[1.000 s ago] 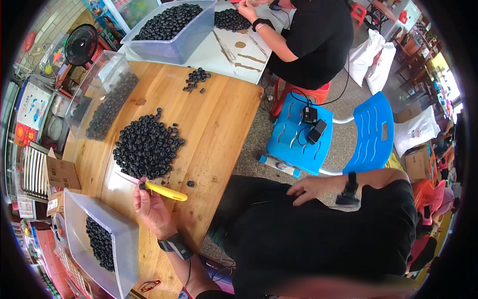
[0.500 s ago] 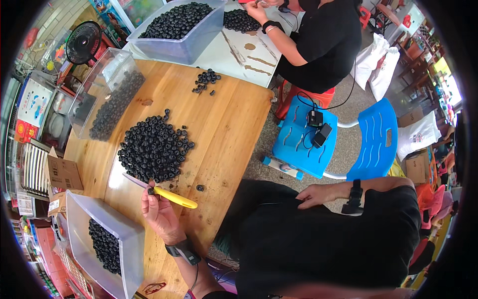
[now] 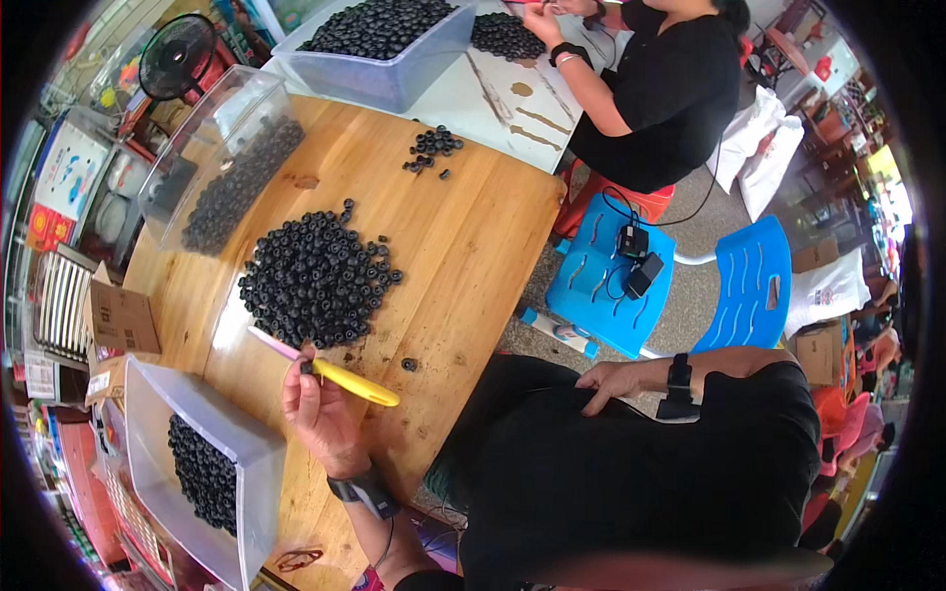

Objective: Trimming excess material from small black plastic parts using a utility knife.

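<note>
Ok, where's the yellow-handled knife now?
In the head view, left of centre, the yellow-handled knife is in the left hand, just below the large pile of dark pieces.

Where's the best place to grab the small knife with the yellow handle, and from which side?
Probably the rounded free end of its long yellow handle, coming from the picture's right. That end sticks out uncovered, while the pale, narrow blade points the other way, up and left, and the person's left hand holds it near the blade.
</note>
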A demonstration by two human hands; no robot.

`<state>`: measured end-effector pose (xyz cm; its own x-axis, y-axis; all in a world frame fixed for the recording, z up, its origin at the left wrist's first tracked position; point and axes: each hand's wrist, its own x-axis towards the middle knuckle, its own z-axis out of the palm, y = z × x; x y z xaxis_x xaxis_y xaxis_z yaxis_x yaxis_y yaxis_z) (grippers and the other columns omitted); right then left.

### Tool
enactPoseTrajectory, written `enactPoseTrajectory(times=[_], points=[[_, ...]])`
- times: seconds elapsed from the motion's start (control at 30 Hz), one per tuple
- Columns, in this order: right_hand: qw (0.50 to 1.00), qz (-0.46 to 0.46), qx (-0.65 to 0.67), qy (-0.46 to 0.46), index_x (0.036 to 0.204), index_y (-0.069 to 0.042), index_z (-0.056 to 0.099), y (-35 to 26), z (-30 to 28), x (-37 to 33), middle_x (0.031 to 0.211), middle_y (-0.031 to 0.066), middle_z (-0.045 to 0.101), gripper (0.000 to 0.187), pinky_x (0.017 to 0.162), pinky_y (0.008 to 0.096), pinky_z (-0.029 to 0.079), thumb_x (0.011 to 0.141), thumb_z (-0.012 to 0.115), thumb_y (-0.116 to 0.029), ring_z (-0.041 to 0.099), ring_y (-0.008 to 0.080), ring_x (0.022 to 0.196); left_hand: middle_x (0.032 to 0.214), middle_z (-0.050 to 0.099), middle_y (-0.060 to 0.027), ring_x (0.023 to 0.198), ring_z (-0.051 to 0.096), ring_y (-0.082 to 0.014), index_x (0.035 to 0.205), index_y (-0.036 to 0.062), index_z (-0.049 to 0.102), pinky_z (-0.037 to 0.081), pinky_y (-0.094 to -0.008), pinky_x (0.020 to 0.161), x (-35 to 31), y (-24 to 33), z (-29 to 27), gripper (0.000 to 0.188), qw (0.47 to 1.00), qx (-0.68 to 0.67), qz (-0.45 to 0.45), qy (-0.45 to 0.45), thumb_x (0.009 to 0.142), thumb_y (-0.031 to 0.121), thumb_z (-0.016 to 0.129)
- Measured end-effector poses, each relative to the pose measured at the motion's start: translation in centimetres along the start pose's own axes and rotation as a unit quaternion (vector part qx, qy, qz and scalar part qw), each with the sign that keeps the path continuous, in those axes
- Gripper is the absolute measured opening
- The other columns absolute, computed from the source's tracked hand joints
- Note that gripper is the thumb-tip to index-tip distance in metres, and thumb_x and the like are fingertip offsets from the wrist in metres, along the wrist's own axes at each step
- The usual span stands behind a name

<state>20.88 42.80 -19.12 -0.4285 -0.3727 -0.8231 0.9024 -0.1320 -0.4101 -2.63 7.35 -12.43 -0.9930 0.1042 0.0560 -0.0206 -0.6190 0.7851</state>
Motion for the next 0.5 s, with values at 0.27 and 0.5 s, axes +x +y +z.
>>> enactPoseTrajectory(times=[0.27, 0.5], points=[[0.898, -0.246, -0.361, -0.055, 0.105, 0.002, 0.063, -13.6, 4.3, -2.9, 0.091, 0.0056, 0.066, 0.030, 0.076, 0.0262, 0.051, 0.081, 0.071, -0.014, 0.064, 0.0126, 0.086, 0.116, 0.061, -0.0149, 0.103, 0.058, -0.0185, 0.112, -0.0002, 0.062, 0.046, -0.0311, 0.092, 0.7, -0.8, 0.9, 0.024, 1.000, -0.014, -0.004, 0.003, 0.089, 0.000, 0.056], [0.788, -0.518, -0.334, 0.014, 0.112, 0.000, 0.062, -24.1, 12.4, 0.7, 0.100, 0.0036, 0.064, 0.027, 0.080, 0.0234, 0.048, 0.088, 0.064, -0.011, 0.059, 0.0095, 0.094, 0.110, 0.065, -0.0153, 0.091, 0.062, -0.0154, 0.106, -0.0017, 0.064, 0.049, -0.0256, 0.081, -0.1, -0.7, 2.6, 0.022, 1.000, 0.029, -0.006, -0.003, 0.085, -0.002, 0.062]])
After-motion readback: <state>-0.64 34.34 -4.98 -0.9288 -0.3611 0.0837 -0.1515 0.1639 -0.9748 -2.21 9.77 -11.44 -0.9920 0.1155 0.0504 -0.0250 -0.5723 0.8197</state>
